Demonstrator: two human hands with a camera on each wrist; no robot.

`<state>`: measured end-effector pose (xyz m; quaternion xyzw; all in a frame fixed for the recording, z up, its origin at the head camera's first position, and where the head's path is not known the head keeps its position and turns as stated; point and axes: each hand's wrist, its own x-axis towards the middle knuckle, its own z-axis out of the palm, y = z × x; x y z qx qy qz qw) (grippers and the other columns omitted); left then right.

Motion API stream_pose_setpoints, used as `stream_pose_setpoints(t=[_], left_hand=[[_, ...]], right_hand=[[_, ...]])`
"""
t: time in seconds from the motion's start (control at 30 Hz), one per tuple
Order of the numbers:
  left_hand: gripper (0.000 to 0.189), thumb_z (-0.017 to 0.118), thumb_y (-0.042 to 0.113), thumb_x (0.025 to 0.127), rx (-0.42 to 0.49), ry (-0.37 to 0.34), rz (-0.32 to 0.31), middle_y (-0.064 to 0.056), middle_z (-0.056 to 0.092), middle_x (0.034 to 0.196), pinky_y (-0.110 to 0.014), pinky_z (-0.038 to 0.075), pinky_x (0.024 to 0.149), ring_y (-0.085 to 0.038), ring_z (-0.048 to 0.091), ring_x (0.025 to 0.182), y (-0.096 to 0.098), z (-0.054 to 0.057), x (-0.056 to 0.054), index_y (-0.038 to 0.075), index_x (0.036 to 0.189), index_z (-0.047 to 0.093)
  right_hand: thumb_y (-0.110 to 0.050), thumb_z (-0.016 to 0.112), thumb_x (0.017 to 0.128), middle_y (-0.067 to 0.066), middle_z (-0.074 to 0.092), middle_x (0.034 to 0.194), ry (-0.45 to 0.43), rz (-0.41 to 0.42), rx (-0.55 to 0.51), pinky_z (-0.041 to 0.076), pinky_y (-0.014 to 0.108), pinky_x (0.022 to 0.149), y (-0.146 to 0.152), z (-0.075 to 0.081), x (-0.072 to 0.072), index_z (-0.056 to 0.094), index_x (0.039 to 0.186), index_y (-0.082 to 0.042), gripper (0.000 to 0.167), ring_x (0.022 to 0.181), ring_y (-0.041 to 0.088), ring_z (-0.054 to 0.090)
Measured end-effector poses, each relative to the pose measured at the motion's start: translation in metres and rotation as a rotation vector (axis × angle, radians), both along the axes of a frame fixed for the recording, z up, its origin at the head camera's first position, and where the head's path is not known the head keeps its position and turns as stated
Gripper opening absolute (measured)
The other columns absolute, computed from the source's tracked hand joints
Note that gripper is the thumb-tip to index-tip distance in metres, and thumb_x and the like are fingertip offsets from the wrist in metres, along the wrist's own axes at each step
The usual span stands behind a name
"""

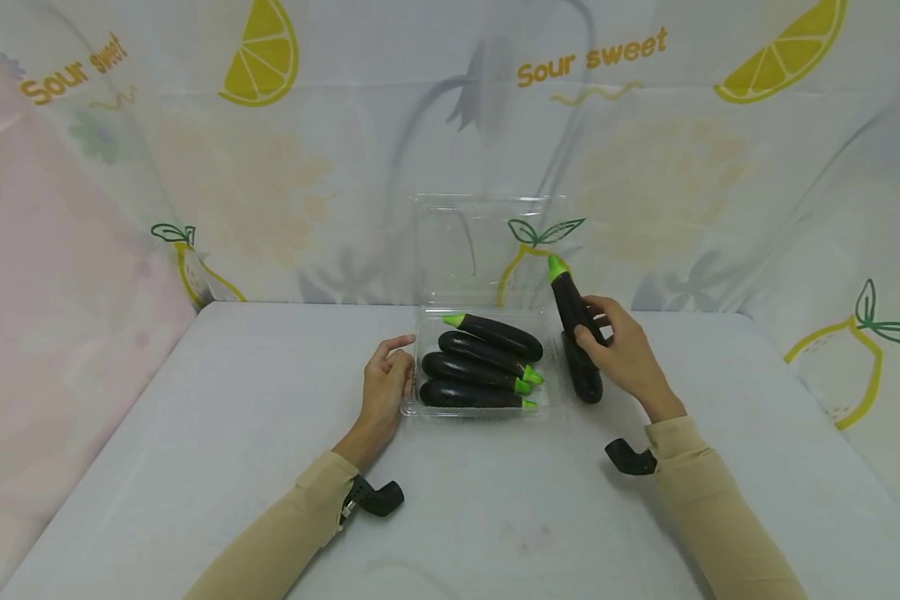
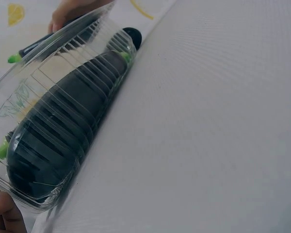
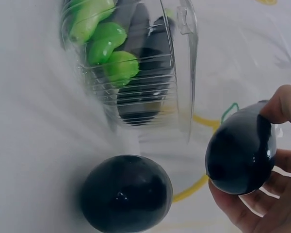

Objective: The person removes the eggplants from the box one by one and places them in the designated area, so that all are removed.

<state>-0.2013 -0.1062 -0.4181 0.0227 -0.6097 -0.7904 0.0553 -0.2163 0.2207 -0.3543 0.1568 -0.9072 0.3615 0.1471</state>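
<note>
My right hand [image 1: 622, 346] grips an eggplant [image 1: 569, 298] around its lower part, its bright green stem end pointing up and away. Below it, a second dark eggplant [image 1: 584, 379] lies on the table just right of the clear plastic box [image 1: 482, 412]. Several eggplants [image 1: 487, 363] lie side by side in that box; the far one has its green end to the left, the others to the right. At the box's left side is my left hand [image 1: 384, 379], its fingertips against the wall and rim. The right wrist view shows the held eggplant's rounded end [image 3: 240, 150] between thumb and fingers.
The box's hinged lid [image 1: 457, 250] stands raised at the back, before a lemon-print curtain [image 1: 375, 150]. A white cloth covers the table [image 1: 217, 433]. Black wrist camera mounts [image 1: 630, 457] stick out from both sleeves.
</note>
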Motion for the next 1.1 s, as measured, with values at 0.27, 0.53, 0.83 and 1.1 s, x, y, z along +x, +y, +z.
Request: stream_pose_setpoints(t=[0.27, 0.53, 0.83, 1.1], left_hand=[[0.033, 0.045, -0.003, 0.088, 0.002, -0.001, 0.003, 0.009, 0.040, 0.054, -0.017, 0.024, 0.041, -0.003, 0.031, 0.043, -0.001, -0.001, -0.001, 0.002, 0.120, 0.052], [0.032, 0.045, -0.002, 0.088, -0.006, 0.020, 0.005, 0.009, 0.040, 0.054, -0.017, 0.026, 0.041, -0.003, 0.032, 0.042, 0.000, 0.000, 0.001, 0.002, 0.119, 0.053], [0.033, 0.045, -0.002, 0.090, 0.011, -0.009, -0.020, 0.008, 0.041, 0.053, -0.018, 0.026, 0.040, -0.004, 0.032, 0.041, -0.002, 0.001, 0.001, 0.003, 0.121, 0.052], [0.035, 0.044, -0.003, 0.088, -0.004, -0.026, -0.033, 0.007, 0.040, 0.053, -0.018, 0.027, 0.041, -0.004, 0.033, 0.042, 0.000, 0.019, 0.011, -0.002, 0.122, 0.050]], right_hand=[[-0.026, 0.051, 0.096, 0.018, 0.054, 0.120, -0.055, -0.019, 0.000, 0.045, 0.033, 0.075, 0.004, 0.002, -0.001, 0.042, 0.138, -0.007, 0.047, 0.102, 0.030, 0.056], [-0.030, 0.047, 0.097, 0.019, 0.053, 0.121, -0.114, -0.033, -0.003, 0.047, 0.038, 0.070, 0.009, 0.005, 0.000, 0.038, 0.140, -0.008, 0.049, 0.103, 0.032, 0.055], [-0.034, 0.045, 0.097, 0.019, 0.053, 0.121, -0.192, -0.057, 0.004, 0.047, 0.037, 0.071, 0.013, 0.005, 0.000, 0.037, 0.140, -0.009, 0.051, 0.104, 0.034, 0.054], [-0.038, 0.043, 0.097, 0.021, 0.053, 0.121, -0.277, -0.069, 0.037, 0.046, 0.034, 0.072, 0.021, 0.007, -0.001, 0.032, 0.142, -0.011, 0.054, 0.101, 0.033, 0.055]])
